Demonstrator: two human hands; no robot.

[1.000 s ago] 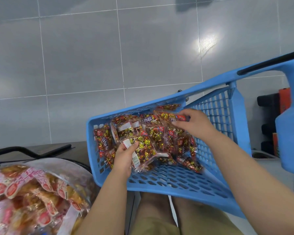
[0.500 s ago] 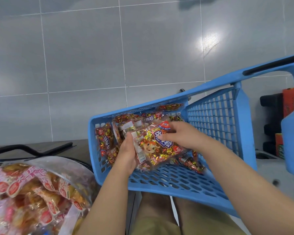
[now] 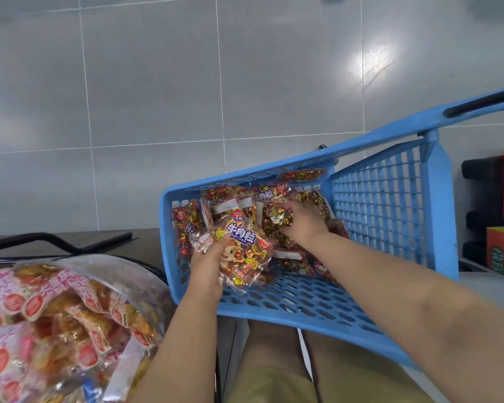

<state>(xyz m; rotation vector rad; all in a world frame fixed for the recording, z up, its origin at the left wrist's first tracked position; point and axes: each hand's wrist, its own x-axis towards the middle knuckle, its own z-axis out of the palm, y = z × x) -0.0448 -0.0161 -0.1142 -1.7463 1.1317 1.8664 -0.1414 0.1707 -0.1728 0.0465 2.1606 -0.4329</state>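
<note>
Head view puts the blue basket [image 3: 245, 177] at about 4 o'clock from the middle of my picture, tipped so that its open top faces me, resting over the person's knees. My left hand [image 3: 207, 267] holds one snack packet [image 3: 242, 253] at the basket's 8 o'clock corner. The thumb lies on the packet's front and the fingers [image 3: 216, 242] curl round its left edge, pinching it, with its printed face turned up towards me. At 1 o'clock from that packet my right hand [image 3: 303, 221] rests on the pile of packets [image 3: 230, 199] heaped against the basket's far wall. Its fingers are bent down into the wrappers, but I cannot tell whether they grip one. At 8 o'clock in the picture lies a clear bag [image 3: 122, 274] stuffed with pink-and-orange snack packs, just beside the basket's left wall. Grey floor tiles [image 3: 157, 82] fill the upper half.
</note>
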